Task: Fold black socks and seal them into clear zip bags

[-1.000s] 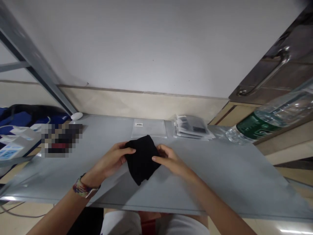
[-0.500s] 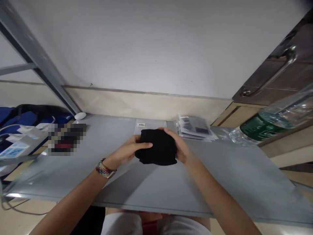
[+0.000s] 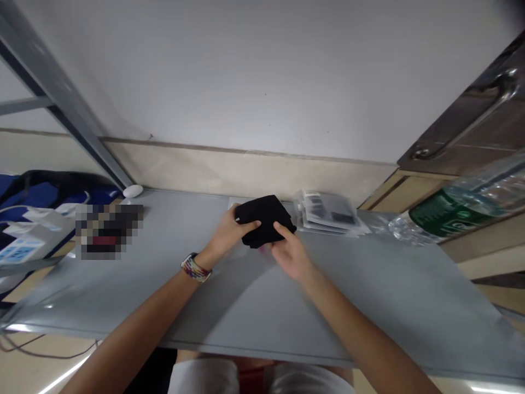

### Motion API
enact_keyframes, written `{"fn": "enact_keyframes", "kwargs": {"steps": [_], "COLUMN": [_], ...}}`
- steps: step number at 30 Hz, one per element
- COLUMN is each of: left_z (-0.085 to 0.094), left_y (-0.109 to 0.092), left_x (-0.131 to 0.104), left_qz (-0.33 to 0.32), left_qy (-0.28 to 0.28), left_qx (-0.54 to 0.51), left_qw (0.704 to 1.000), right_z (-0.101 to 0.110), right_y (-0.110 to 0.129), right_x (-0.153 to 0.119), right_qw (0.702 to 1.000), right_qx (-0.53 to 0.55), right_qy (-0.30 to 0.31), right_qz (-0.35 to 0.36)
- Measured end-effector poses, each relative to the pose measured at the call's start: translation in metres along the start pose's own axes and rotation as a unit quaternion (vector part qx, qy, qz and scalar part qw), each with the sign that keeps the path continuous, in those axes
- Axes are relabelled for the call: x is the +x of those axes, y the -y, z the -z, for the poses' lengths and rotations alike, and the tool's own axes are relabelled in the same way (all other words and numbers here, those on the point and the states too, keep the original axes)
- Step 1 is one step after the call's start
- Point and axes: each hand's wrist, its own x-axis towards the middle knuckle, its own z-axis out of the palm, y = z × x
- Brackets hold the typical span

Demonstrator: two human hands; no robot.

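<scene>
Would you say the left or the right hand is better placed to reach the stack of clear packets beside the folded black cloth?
Probably the right hand: it lies nearer the stack of clear packets, while the left hand grips the black cloth on the far side.

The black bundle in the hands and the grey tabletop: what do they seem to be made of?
The black bundle looks like soft matte fabric: it folds and shows no shine. The tabletop seems smooth metal or laminate; it reflects light faintly.

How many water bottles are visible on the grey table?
1. A clear water bottle with a green label lies on its side at the table's far right edge. Its cap end is out of frame; others may be hidden there.
</scene>
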Motion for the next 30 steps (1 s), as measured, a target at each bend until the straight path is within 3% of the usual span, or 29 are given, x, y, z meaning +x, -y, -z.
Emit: {"fn": "enact_keyframes", "kwargs": {"steps": [3,6,8,11,13,19,24,27,30], "left_z": [0.007,0.025,0.04,0.055,0.057,0.049,0.043,0.041,0.04], "left_y": [-0.003,0.0,0.008,0.025,0.037,0.043,0.036,0.035,0.032], "left_x": [0.002,0.008,0.014,0.023,0.028,0.028,0.018,0.014,0.01], "left_qz": [-0.032,-0.092,-0.154,-0.238,-0.26,-0.267,-0.293,-0.318,-0.325], "left_qy": [0.035,0.068,0.076,0.111,0.144,0.14,0.115,0.115,0.115], "left_qx": [0.067,0.119,0.202,0.333,0.362,0.401,0.437,0.435,0.451], "left_qw": [0.997,0.986,0.964,0.906,0.883,0.865,0.842,0.835,0.823], "right_z": [0.009,0.027,0.038,0.046,0.045,0.035,0.034,0.034,0.035], "right_y": [-0.004,0.005,0.015,0.026,0.029,0.026,0.021,0.019,0.017], "right_x": [0.006,0.015,0.021,0.025,0.023,0.016,0.017,0.019,0.021], "right_qw": [0.998,0.989,0.983,0.987,0.993,0.984,0.972,0.966,0.971], "right_qx": [0.006,0.004,0.003,0.012,0.012,-0.085,-0.162,-0.171,-0.158], "right_qy": [-0.057,-0.144,-0.179,-0.156,-0.116,-0.066,-0.036,-0.053,-0.08], "right_qz": [0.0,0.014,0.031,0.025,-0.012,-0.142,-0.167,-0.185,-0.158]}}
